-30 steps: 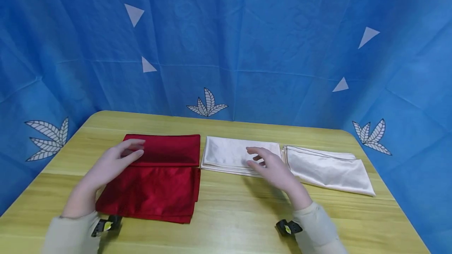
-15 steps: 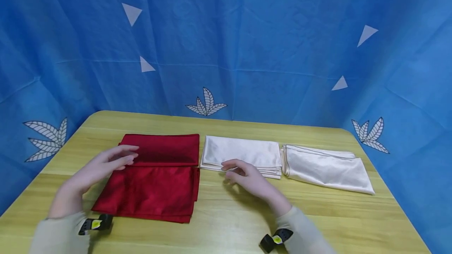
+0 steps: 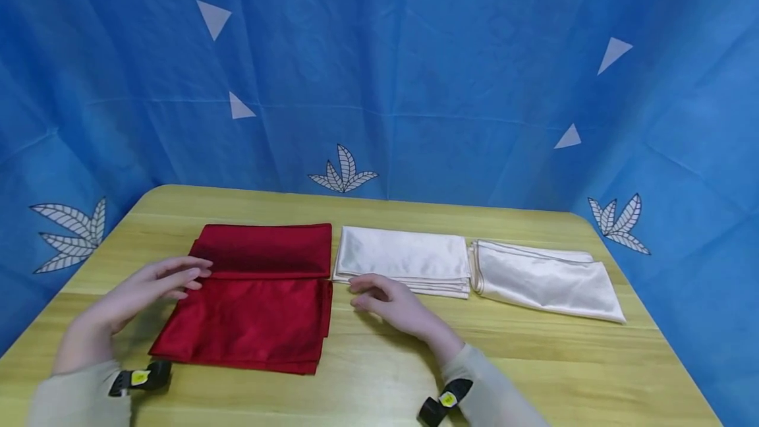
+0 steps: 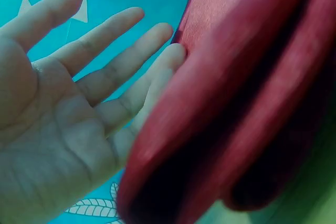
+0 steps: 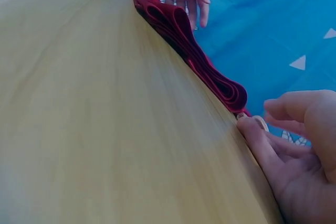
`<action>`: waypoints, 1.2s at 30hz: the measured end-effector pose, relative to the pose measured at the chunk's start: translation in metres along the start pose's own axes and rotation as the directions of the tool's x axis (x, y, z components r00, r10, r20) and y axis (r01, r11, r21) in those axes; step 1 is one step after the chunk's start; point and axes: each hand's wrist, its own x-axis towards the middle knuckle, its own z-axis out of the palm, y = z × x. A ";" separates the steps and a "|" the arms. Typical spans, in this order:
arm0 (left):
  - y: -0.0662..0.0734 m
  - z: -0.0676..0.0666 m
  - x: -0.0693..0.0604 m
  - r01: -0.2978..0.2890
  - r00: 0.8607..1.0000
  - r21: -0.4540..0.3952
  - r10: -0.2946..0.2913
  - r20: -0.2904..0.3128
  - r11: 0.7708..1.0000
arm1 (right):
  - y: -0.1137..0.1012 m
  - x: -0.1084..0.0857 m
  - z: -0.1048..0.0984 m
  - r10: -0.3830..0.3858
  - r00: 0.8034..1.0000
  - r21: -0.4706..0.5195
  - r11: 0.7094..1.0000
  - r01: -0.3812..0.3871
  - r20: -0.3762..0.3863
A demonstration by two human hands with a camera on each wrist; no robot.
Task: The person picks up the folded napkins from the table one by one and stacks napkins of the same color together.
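Note:
Two folded red satin sections, a back one [image 3: 267, 252] and a front one [image 3: 249, 325], lie edge to edge on the left side of the table; whether they are separate cloths I cannot tell. Beside their left edge is my left hand [image 3: 151, 287], its fingers extended and holding nothing; in the left wrist view the palm shows close to the red folds [image 4: 226, 77]. My right hand [image 3: 394, 305] is at the front left corner of a folded white satin cloth [image 3: 409, 254], fingers loosely bent. Nothing is visibly gripped in it, and contact with the cloth is unclear.
A second folded white satin cloth [image 3: 545, 282] lies farther right, slightly askew. All the cloths rest on a light wooden table [image 3: 379, 381]. Blue curtain fabric [image 3: 379, 71] with leaf and triangle prints hangs behind and along both sides.
My right hand has moved left and toward me, from over the middle white cloth to its front left corner. My left hand has drawn left and lower, off the red fabric's middle. The cloths stay put.

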 end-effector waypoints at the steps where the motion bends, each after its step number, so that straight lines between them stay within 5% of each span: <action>1: -0.001 -0.001 -0.001 0.002 1.000 0.006 -0.002 -0.011 1.000 | -0.005 0.000 0.001 -0.007 1.000 -0.010 1.000 0.007 0.008; 10: -0.002 -0.007 -0.006 0.078 0.996 0.047 -0.076 -0.036 0.996 | -0.024 0.007 0.009 -0.036 0.996 -0.035 0.999 0.039 0.081; 21: -0.005 -0.017 -0.014 0.167 0.978 0.033 -0.170 0.118 0.985 | -0.028 0.008 0.010 -0.017 0.994 -0.080 0.996 0.026 0.112; 36: -0.009 -0.013 -0.017 0.226 0.961 0.041 -0.229 0.153 0.973 | 0.006 0.021 0.014 -0.003 0.988 -0.208 0.978 0.035 0.152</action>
